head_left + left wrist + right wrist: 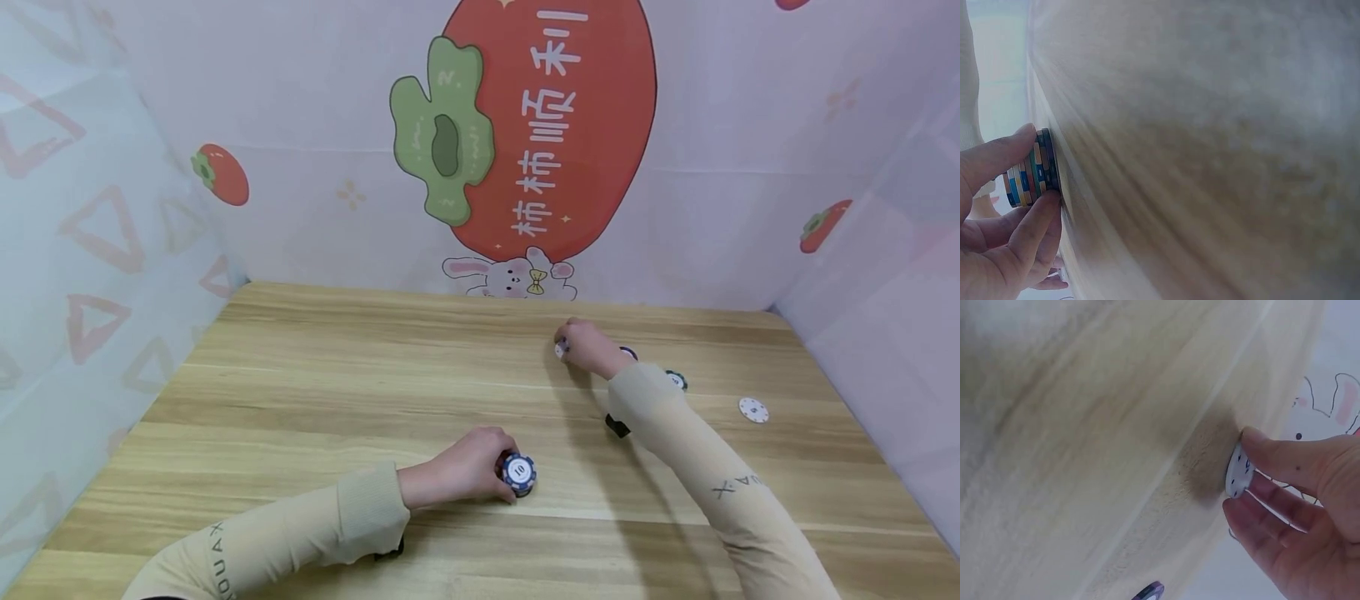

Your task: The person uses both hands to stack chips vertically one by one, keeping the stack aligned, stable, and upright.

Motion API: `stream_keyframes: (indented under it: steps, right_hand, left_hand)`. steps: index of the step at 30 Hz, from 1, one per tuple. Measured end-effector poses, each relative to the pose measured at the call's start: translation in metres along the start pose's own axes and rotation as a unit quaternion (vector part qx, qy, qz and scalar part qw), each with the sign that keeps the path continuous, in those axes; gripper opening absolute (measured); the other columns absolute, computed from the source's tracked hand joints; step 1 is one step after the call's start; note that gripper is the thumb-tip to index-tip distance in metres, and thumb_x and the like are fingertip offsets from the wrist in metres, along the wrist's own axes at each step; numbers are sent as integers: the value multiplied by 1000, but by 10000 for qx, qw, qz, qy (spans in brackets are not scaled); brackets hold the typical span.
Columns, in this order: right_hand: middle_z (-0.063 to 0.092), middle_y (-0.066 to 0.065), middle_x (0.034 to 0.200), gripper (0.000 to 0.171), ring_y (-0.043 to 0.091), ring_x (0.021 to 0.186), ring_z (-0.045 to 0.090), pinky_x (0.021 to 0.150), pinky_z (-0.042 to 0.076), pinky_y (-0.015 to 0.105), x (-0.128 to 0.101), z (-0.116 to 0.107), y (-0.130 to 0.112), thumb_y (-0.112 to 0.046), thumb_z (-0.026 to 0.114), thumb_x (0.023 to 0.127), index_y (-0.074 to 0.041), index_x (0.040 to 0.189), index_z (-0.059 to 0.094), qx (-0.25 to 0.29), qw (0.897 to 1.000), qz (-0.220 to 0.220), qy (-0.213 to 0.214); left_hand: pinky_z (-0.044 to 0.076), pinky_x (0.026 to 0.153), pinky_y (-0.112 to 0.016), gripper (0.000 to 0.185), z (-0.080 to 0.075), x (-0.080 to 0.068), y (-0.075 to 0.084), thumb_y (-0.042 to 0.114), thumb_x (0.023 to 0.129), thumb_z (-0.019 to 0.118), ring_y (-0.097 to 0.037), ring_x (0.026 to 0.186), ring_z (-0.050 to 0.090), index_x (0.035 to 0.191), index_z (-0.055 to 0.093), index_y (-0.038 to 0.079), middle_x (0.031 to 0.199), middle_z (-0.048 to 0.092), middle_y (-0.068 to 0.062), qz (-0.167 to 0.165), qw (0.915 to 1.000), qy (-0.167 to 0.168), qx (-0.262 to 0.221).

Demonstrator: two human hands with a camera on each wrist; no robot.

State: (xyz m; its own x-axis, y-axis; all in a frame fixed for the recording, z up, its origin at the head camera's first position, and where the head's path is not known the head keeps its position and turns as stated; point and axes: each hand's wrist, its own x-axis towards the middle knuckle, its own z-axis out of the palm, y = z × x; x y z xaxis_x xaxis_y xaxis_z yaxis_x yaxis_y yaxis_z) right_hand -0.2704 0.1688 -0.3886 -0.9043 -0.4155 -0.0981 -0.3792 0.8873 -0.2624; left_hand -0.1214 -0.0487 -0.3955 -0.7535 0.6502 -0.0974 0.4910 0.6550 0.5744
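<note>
In the head view, a stack of round multicoloured poker chips (519,472), topped by a blue-and-white one marked 10, is gripped by the left hand (467,467) on the light wood-grain table (300,417). Farther back, a round white chip (560,350) is pinched by the right hand (592,346). To its right are seen a partly hidden blue-rimmed chip (628,353), a green-rimmed chip (676,380) and a spotted white disc (753,409).

In the left wrist view, the stack is held edgewise between thumb and fingers, spread to its width.

In the right wrist view, the white chip is held between thumb and fingertips, nearly closed; whether the table is touched cannot be told.
</note>
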Motion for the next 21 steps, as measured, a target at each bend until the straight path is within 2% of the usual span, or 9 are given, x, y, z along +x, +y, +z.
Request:
stream_keyframes:
  steps: [5,9,13,21]
  right_hand:
    - [55,12,92,20,24,82,52,75,46,36,-5,-1,-7,-4,70,75,0,94,64,191,9995,196,165]
    - [56,9,88,10,22,80,52,73,47,35,-13,1,-12,-6,68,79,-4,88,66,192,9990,252,300]
    - [59,7,85,4,18,76,54,69,48,30,-23,2,-18,-6,64,83,-5,85,68,334,9989,213,258]
    - [62,1,81,4,13,73,55,63,47,26,-46,0,-35,-8,64,83,-10,84,68,808,9962,241,208]
  left_hand:
    - [43,73,-20,39,-1,-1,1,22,61,84,-7,79,51,92,65,6,84,58,4,-35,10000,19,35]
    - [43,73,-20,39,0,-2,2,21,61,84,-8,79,52,92,65,5,85,59,3,-32,10000,75,-9]
    - [43,73,-20,39,0,-3,2,20,61,84,-7,78,51,92,65,5,85,59,3,-45,9998,134,-101]
    - [43,72,-19,40,1,-4,2,20,61,84,-6,78,51,93,65,5,85,58,4,-198,9995,131,-219]
